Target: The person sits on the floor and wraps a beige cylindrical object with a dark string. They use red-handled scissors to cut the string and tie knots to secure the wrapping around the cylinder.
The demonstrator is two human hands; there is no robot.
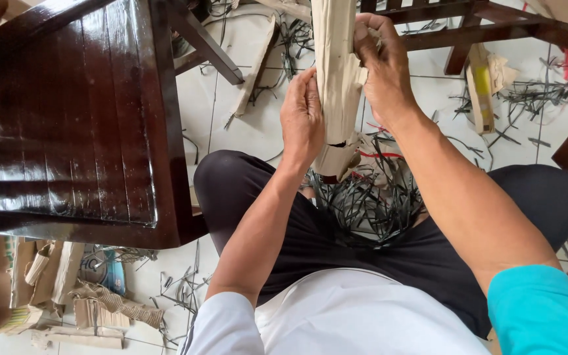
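A long piece wrapped in tan corrugated cardboard stands upright between my knees. My left hand presses flat against its left side near the lower end. Higher up, my right hand grips the cardboard's right edge with fingers curled over it. A dark tip shows below the wrap at the bottom. I sit in dark trousers and a white shirt, with a teal sleeve on my right arm.
A glossy dark wooden chair seat fills the left. More dark wood furniture frames stand at the top right. Black plastic strap cuttings pile on the white tiled floor between my legs. Cardboard scraps lie at the lower left.
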